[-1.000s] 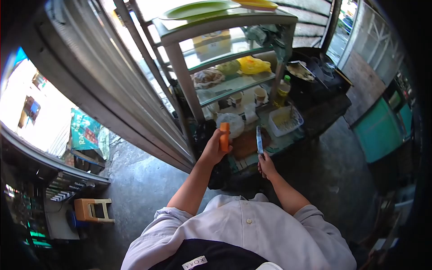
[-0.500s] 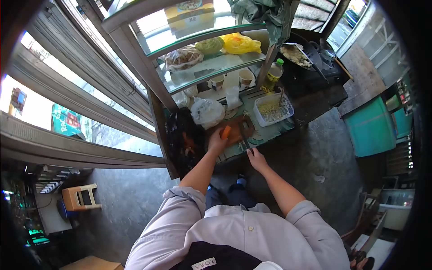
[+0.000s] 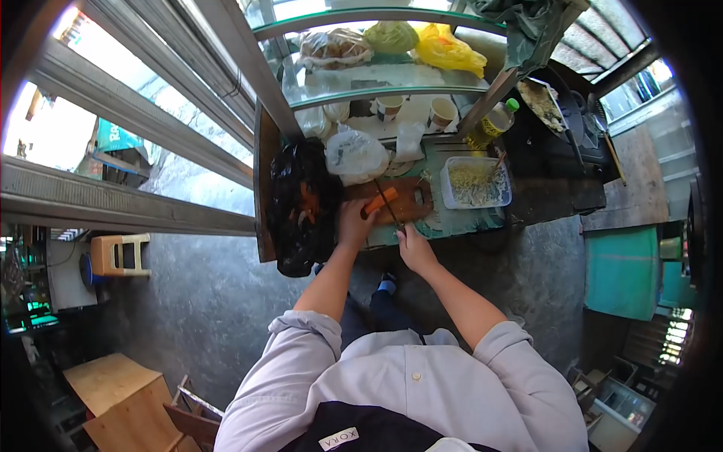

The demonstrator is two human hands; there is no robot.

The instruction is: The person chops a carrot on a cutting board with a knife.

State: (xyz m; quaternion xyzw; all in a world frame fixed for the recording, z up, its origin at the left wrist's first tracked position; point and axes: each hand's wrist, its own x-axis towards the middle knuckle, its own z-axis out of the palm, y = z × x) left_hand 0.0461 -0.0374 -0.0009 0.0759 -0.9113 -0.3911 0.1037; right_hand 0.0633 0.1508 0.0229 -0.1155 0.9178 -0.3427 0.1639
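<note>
My left hand (image 3: 352,224) presses an orange carrot (image 3: 375,204) down on a brown wooden cutting board (image 3: 408,208), fingers closed around its near end. In my right hand (image 3: 416,247) is the handle of a knife (image 3: 392,210). Its dark blade lies across the carrot, just right of my left fingertips. A black plastic bag (image 3: 297,200) with orange pieces showing in it sits left of my left hand. Behind the board rests a whitish, filled plastic bag (image 3: 357,156). To the right stands a clear tub (image 3: 508,197) of pale shreds with a utensil in it.
A glass-shelved cabinet (image 3: 384,94) rises behind the board, with cabbage (image 3: 391,36) and a yellow bag (image 3: 450,50) on its shelf. Two paper cups (image 3: 442,112) stand below. An oil bottle (image 3: 495,124) and a large dark pan (image 3: 576,98) are at the right.
The knife has moved left from the board's right side onto the carrot. The carrot is now lower against the board. The head view has shifted.
</note>
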